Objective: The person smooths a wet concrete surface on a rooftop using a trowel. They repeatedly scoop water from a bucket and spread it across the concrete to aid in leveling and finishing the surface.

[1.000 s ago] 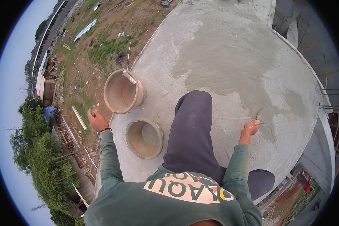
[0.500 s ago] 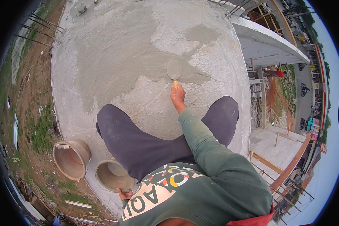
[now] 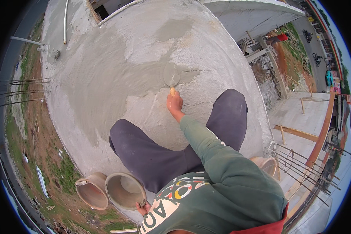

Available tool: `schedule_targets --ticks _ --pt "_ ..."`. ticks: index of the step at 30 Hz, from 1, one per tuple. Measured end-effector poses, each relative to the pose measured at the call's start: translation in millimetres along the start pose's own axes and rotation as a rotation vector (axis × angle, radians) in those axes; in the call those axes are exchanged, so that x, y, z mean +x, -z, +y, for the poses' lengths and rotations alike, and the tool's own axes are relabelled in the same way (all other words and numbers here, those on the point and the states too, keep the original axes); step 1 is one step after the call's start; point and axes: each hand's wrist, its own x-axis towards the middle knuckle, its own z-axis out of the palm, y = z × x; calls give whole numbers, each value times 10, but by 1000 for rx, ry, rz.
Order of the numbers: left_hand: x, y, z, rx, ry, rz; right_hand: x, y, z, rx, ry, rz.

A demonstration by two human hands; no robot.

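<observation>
My right hand (image 3: 175, 102) is closed round the wooden handle of a trowel (image 3: 171, 75), whose rounded blade lies flat on wet grey mortar (image 3: 101, 87). The mortar is spread over a rough concrete slab (image 3: 218, 50) in front of my bent knees. Down at the lower left, my left hand (image 3: 143, 208) grips the rim of a grey bucket (image 3: 125, 186) beside my thigh. Its open mouth faces up, with grey residue on the inner wall. A second, brownish bucket (image 3: 90, 191) stands right against it on the left.
Another bucket (image 3: 266, 165) stands behind my right arm, near protruding rebar (image 3: 300, 167). Slab edges drop off on the left and right. More rebar (image 3: 27, 87) sticks out at the left edge. A white pipe (image 3: 65, 21) lies at the far left, by an opening (image 3: 109, 7).
My view has turned, so the slab appears rotated. The trowel has been drawn slightly toward me across the mortar. My left hand stays on the grey bucket's rim.
</observation>
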Motion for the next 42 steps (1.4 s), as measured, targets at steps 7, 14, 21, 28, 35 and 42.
schedule_targets --ticks 7,14,21,28,35,42 --pt "339 -1180 74 83 -12 -275 255 197 187 36 232 -172" --pt "828 -2520 -89 248 -38 -356 781 781 376 -109 364 -285" --pt "1139 -4212 -486 567 -78 -414 1673 1939 367 -420 728 -793" --pt "1306 -5515 -1473 772 1 -594 1470 2278 796 -379 550 -509" --pt "1312 -6440 -2584 1077 22 -723 1051 2230 1064 -254 486 -269" --pt "1089 -6718 -3388 1260 -119 -843 959 2251 882 -153 444 -171"
